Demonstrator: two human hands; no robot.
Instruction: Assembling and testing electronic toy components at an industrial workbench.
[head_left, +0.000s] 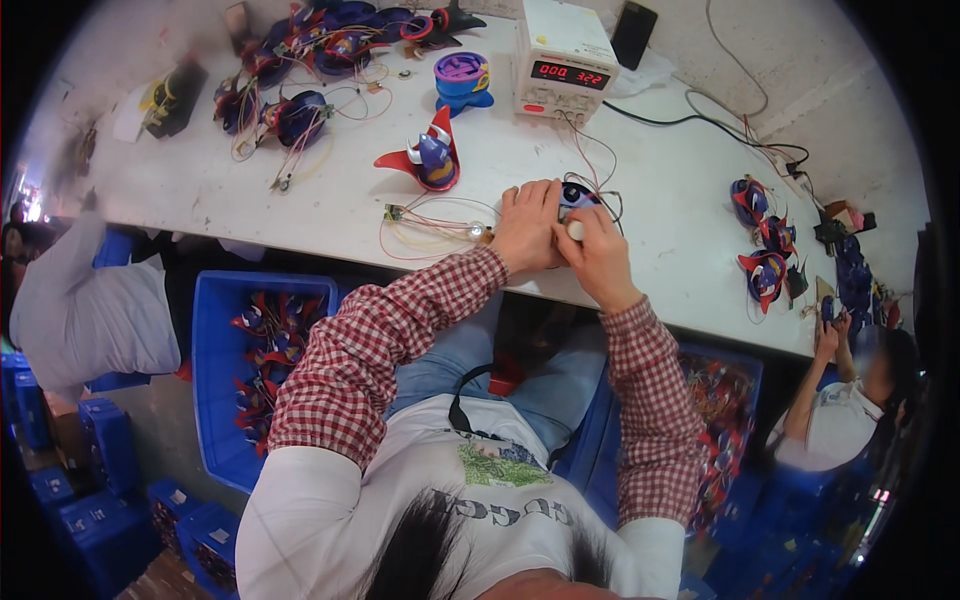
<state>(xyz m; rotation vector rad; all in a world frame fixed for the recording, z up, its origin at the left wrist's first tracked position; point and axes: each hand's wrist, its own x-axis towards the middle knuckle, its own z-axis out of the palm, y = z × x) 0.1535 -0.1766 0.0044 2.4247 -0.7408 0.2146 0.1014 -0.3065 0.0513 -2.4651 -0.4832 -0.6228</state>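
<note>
My left hand (530,224) lies over a small purple and black plastic part (575,195) at the near edge of the table, its fingers pressed together on it. My right hand (602,262) is closed round a tool with a pale, rounded handle end (575,231); the tool's tip is hidden. Both hands touch at the part. Thin red and pale wires lead from a small green circuit board (394,212) toward a whitish round piece (476,230) beside my left hand. Farther off stands a red and purple toy shell with silver horns (436,158).
A white bench power supply (566,62) with a lit red display stands at the back, near a dark phone (633,36). Wired toy shells (296,118) crowd the far left. Several shells (766,275) lie at right. Blue bins (212,380) flank my legs; co-workers sit either side.
</note>
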